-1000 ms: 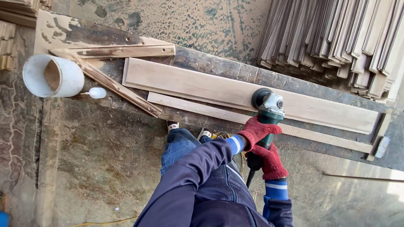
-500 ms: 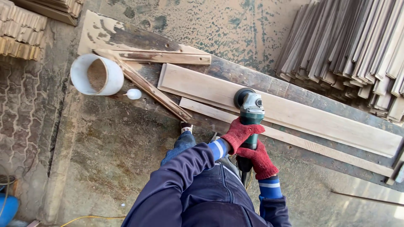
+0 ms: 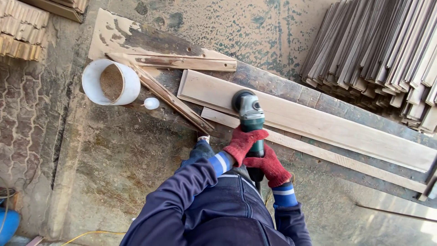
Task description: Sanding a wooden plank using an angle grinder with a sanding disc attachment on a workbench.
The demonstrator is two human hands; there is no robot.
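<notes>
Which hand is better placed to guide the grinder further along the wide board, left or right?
Probably the left hand: it grips the grinder nearer its head, which rests on the wide board. The right hand holds the rear handle.

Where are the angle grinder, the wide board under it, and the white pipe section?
angle grinder [image 3: 251,111]: head view, on its grey gear housing above the green body.
wide board [image 3: 327,125]: head view, on the bare face right of the grinder.
white pipe section [image 3: 129,89]: head view, on its outer wall at the right.

Head view, steeply down, close overhead.
</notes>
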